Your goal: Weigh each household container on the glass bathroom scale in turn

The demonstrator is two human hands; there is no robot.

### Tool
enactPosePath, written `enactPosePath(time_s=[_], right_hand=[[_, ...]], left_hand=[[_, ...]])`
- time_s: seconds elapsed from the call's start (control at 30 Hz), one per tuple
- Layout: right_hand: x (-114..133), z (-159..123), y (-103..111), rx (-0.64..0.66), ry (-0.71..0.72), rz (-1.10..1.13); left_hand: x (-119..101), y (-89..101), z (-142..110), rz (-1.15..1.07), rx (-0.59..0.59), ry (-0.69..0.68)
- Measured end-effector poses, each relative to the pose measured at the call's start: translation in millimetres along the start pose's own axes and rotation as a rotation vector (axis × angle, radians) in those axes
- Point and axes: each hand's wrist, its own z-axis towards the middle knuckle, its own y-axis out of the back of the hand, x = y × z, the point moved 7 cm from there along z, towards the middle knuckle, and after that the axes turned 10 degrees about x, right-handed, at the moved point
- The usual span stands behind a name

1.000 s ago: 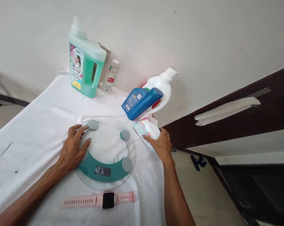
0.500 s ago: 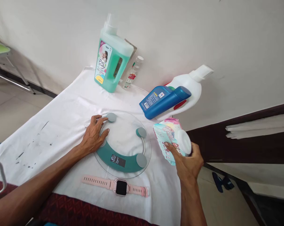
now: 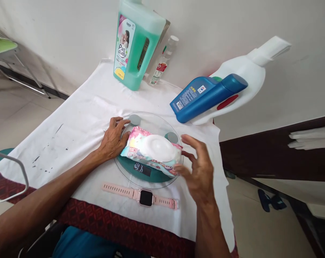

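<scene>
A pack of wet wipes (image 3: 157,148) with a white lid lies flat on the round glass scale (image 3: 134,170). Close by its right end is my right hand (image 3: 198,166), thumb and fingers apart; whether the thumb still brushes the pack I cannot tell. At the scale's left edge rests my left hand (image 3: 114,139), its fingers spread near a grey foot pad and the thumb beside the pack. The scale's display is lit below the pack. In front of the scale a pink-strapped smartwatch (image 3: 146,197) is stretched out on the cloth.
A green detergent bottle (image 3: 138,43) and a small clear bottle (image 3: 162,64) stand at the back. To the right a blue bottle (image 3: 205,98) leans against a white jug (image 3: 243,79). White cloth (image 3: 79,129) covers the table. Slippers (image 3: 271,200) lie on the floor at right.
My right hand has lifted the pack of wet wipes from the right of the scale, moved it left onto the glass and let it go. My left hand stays at the scale's edge.
</scene>
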Motion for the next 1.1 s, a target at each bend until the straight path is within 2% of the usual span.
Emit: enactPosePath(time_s=[0.07,0.13,0.2,0.23,0.3,0.37,0.5,0.63,1.1], right_hand=[[-25,-12,16,-0.189,-0.068,0.142],[-57,-29,29,-0.437,-0.196,0.226],[-91,-44,32,-0.626,-0.356,0.314],[-105,-48,30,-0.671,-0.424,0.37],[-125,-49,24,-0.677,-0.506,0.465],[-132,-45,20,-0.635,-0.518,0.491],[-124,-39,18,-0.575,-0.472,0.382],[-118,-39,15,-0.544,-0.43,0.366],[-117,-38,17,-0.489,-0.422,0.275]], left_hand=[[-1,0.3,0,0.004,0.003,0.008],[-1,0.6,1,0.007,0.009,0.013],[-2,1.1,1,0.013,0.011,0.013],[-2,1.3,1,0.016,0.013,0.013],[-1,1.4,1,0.023,0.014,0.016],[-1,1.4,2,0.026,0.01,0.013],[-1,2.2,2,0.019,-0.007,-0.011],[-3,2.7,2,0.039,0.016,-0.001],[-2,1.1,2,0.028,0.011,-0.01]])
